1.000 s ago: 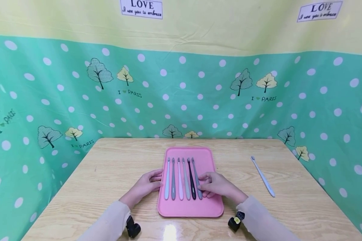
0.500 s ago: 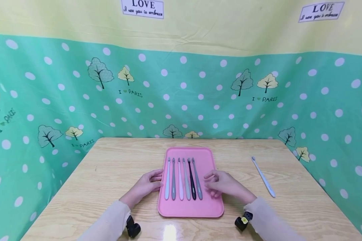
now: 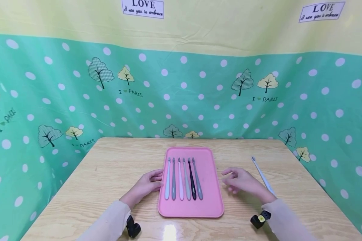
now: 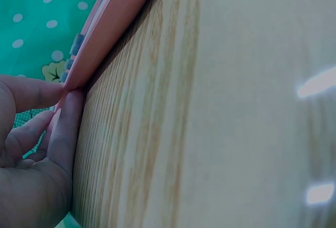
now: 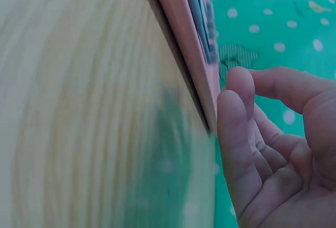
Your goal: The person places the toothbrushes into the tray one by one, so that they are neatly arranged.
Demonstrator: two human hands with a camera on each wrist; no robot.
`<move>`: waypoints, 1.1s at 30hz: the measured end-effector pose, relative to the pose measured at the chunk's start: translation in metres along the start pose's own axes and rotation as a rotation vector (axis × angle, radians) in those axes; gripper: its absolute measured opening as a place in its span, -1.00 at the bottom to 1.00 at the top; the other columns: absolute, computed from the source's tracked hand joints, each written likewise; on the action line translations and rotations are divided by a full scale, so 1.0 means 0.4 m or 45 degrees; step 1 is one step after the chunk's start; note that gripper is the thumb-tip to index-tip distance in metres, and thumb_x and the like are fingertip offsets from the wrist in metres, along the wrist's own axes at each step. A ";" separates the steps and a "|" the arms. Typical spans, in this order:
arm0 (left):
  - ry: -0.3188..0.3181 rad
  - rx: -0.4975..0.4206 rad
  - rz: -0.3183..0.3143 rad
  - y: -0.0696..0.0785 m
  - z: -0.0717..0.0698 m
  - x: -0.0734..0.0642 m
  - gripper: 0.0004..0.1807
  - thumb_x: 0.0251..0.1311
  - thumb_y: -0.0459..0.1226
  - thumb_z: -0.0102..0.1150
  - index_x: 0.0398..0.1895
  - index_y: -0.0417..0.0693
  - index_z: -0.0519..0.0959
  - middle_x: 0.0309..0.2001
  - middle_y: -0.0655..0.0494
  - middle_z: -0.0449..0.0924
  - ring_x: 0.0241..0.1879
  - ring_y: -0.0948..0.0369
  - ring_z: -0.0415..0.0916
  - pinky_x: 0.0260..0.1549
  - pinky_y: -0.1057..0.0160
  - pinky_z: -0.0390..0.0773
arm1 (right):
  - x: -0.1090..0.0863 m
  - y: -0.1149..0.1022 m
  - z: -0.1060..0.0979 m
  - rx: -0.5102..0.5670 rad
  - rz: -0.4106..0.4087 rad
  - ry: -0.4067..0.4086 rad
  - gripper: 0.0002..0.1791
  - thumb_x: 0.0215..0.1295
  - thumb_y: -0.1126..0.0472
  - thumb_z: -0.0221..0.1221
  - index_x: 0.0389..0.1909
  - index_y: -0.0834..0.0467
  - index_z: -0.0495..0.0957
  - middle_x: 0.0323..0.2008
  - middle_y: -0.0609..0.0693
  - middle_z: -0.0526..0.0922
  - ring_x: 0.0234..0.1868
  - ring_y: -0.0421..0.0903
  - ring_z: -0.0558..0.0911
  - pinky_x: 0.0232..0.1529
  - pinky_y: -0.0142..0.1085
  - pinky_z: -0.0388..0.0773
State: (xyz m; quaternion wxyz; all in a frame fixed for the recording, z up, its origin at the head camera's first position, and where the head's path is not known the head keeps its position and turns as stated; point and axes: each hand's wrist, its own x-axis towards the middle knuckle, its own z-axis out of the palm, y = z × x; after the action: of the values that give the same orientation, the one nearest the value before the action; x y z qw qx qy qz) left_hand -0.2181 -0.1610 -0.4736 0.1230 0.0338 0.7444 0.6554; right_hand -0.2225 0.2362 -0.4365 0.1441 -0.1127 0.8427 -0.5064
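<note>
A pink tray [image 3: 209, 204] lies on the wooden table. Several toothbrushes rest on it side by side, among them a light blue one [image 3: 167, 187], a pink one [image 3: 181, 189], a black one [image 3: 193, 187] and a grey one [image 3: 199, 190] at the right end. At the tray's left edge my left hand [image 3: 146, 183] pinches the rim between thumb and fingers. My right hand [image 3: 241, 182] hovers just right of the tray with loosely bent fingers and nothing between them. In the right wrist view, its fingertips [image 5: 239, 83] are apart from the tray edge.
One more pale blue toothbrush [image 3: 260, 172] lies on the table [image 3: 301, 201] to the right, its lower handle close behind my right wrist. A green dotted curtain [image 3: 199, 110] hangs behind the table's back edge.
My right hand has drawn away from the grey toothbrush at the right end of the row, moving right past the tray's edge. The left hand and the toothbrushes have stayed put.
</note>
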 end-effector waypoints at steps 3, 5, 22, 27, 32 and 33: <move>0.004 0.006 -0.001 0.000 0.000 -0.003 -0.35 0.28 -0.48 0.21 0.44 -0.30 0.29 0.26 -0.22 0.44 0.20 -0.07 0.48 0.03 0.16 0.69 | -0.012 0.008 -0.032 -0.017 0.025 0.036 -0.49 0.35 0.17 0.28 0.19 0.38 0.44 -0.34 0.17 0.62 -0.42 -0.02 0.65 -0.47 -0.20 0.73; 0.008 0.006 -0.003 0.001 0.000 -0.004 -0.34 0.28 -0.48 0.22 0.45 -0.29 0.29 0.26 -0.21 0.44 0.20 -0.07 0.48 0.02 0.15 0.69 | -0.022 0.014 -0.052 -0.033 0.030 0.058 -0.49 0.36 0.18 0.28 0.19 0.39 0.43 -0.32 0.18 0.62 -0.42 -0.01 0.65 -0.50 -0.22 0.72; 0.007 0.018 -0.005 0.004 0.001 -0.002 -0.35 0.29 -0.47 0.22 0.45 -0.29 0.29 0.27 -0.22 0.44 0.21 -0.08 0.47 0.02 0.15 0.69 | -0.102 0.076 -0.194 -0.177 0.104 0.144 -0.43 0.42 0.11 0.23 0.29 0.38 0.38 -0.40 0.14 0.60 -0.53 -0.01 0.53 -0.62 -0.29 0.53; 0.003 0.014 -0.006 0.005 0.001 -0.004 -0.35 0.30 -0.47 0.22 0.45 -0.29 0.28 0.28 -0.22 0.42 0.21 -0.08 0.46 0.02 0.15 0.69 | -0.116 0.092 -0.216 -0.181 0.131 0.147 -0.43 0.43 0.11 0.22 0.28 0.39 0.36 -0.46 0.13 0.59 -0.61 -0.08 0.46 -0.66 -0.35 0.45; 0.003 0.011 -0.009 0.003 0.001 -0.001 -0.35 0.29 -0.48 0.21 0.45 -0.29 0.28 0.28 -0.22 0.42 0.22 -0.07 0.46 0.03 0.16 0.69 | -0.133 0.106 -0.235 -0.197 0.166 0.154 -0.43 0.42 0.11 0.22 0.26 0.40 0.37 -0.50 0.08 0.55 -0.66 -0.16 0.35 -0.68 -0.37 0.38; 0.004 0.012 -0.009 0.003 0.001 0.000 -0.35 0.29 -0.48 0.20 0.45 -0.30 0.28 0.28 -0.22 0.42 0.22 -0.07 0.46 0.03 0.16 0.68 | -0.136 0.109 -0.240 -0.205 0.176 0.157 -0.43 0.41 0.10 0.22 0.25 0.40 0.38 -0.51 0.07 0.53 -0.67 -0.17 0.32 -0.69 -0.37 0.38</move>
State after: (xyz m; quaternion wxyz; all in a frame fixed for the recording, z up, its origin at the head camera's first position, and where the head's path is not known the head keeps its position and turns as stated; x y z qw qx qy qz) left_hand -0.2181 -0.1603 -0.4726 0.1238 0.0307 0.7478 0.6515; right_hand -0.2078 0.3534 -0.4255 0.1170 -0.0343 0.8937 -0.4318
